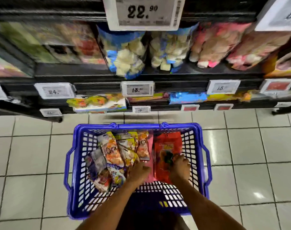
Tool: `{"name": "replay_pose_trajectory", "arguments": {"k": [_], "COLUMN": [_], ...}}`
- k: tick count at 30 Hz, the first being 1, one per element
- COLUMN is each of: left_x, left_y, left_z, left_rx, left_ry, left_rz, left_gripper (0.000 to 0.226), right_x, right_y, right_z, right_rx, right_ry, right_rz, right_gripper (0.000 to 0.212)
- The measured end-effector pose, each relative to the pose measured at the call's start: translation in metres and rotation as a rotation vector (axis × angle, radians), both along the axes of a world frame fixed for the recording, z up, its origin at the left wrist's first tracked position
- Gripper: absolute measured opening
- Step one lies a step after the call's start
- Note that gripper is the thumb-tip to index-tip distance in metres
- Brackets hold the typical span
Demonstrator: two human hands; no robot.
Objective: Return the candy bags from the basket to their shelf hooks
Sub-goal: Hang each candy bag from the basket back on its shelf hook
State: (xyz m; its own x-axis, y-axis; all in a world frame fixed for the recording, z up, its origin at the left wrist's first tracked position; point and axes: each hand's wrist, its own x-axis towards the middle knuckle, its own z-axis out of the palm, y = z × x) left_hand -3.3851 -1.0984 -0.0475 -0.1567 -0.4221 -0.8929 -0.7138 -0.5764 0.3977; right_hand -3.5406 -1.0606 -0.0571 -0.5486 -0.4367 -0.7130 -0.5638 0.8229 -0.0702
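A blue plastic basket (78,146) stands on the tiled floor below me, with several candy bags inside. A red bag (166,146) lies at its right side, and my right hand (181,166) grips that bag's near end with curled fingers. My left hand (139,171) reaches down into the middle of the basket, fingers curled on the bags near an orange-and-white bag (142,146); what it holds is hidden. Further left lie an orange bag (110,151) and a dark purple bag (98,168).
Black store shelves (91,70) run across the view ahead, blurred, with hanging bags of white-blue (124,53) and pink (212,45) sweets. White price tags (144,12) stick out toward me. Light floor tiles (25,155) surround the basket.
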Motion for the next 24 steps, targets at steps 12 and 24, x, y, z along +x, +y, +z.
{"name": "replay_pose_trajectory", "arguments": {"k": [12,24], "left_x": [0.009,0.019], "left_y": [0.002,-0.021], "left_z": [0.134,0.464], "left_rx": [-0.078,-0.212], "left_ry": [0.096,0.412], "left_rz": [0.275,0.712], "left_gripper": [0.038,0.019], "right_x": [-0.002,0.011], "right_y": [0.028,-0.003], "right_z": [0.172,0.497], "right_rx": [-0.264,-0.8], "right_ry": [-0.011,-0.777], "right_rz": [-0.076,-0.355], "right_gripper": [0.025,0.044]}}
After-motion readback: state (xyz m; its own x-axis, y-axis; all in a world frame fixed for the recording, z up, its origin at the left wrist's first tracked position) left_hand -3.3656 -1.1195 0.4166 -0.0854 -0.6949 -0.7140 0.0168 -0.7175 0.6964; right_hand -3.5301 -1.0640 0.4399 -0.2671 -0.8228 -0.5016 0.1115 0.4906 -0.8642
